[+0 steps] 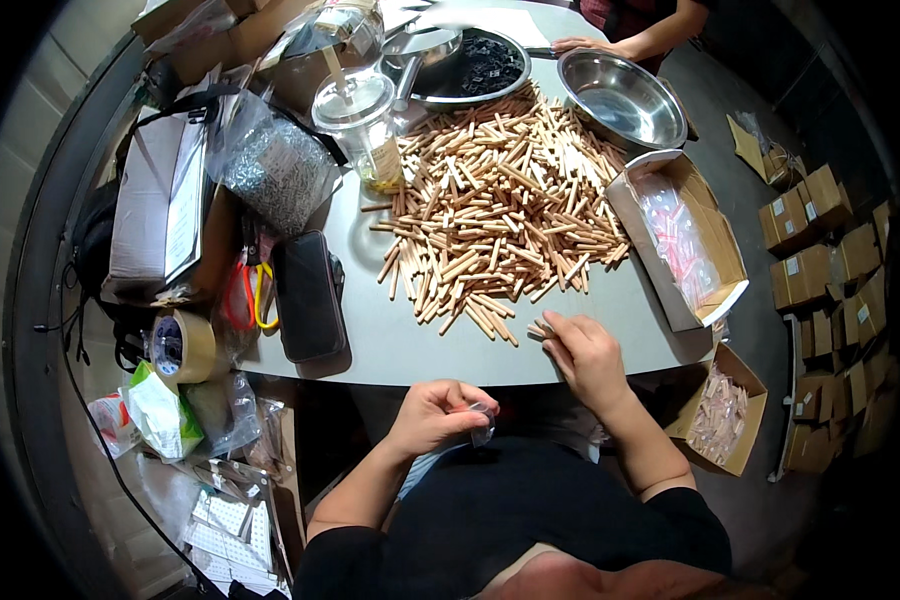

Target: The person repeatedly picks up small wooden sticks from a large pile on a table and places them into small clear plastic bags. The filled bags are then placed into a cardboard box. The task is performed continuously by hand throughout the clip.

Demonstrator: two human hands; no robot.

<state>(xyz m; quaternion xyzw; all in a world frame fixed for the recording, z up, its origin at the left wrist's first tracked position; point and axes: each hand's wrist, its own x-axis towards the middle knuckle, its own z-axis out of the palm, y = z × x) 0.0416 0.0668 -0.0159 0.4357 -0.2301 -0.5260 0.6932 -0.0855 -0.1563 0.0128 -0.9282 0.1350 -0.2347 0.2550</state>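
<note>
My left hand, just off the table's front edge, pinches a small clear plastic bag between thumb and fingers. Over the edge on the right, my right hand is closed on short wooden dowels, whose ends stick out past the fingertips; how many they are is hidden. Beyond both hands a large heap of similar wooden dowels covers the middle of the table. Right of the heap lies an open cardboard box with clear plastic bags bearing red marks inside.
Steel bowls stand at the back, one with black pieces. Left lie a phone, scissors, tape and a lidded plastic cup. A carton of packed dowels sits lower right. Another person's hand rests on the far edge.
</note>
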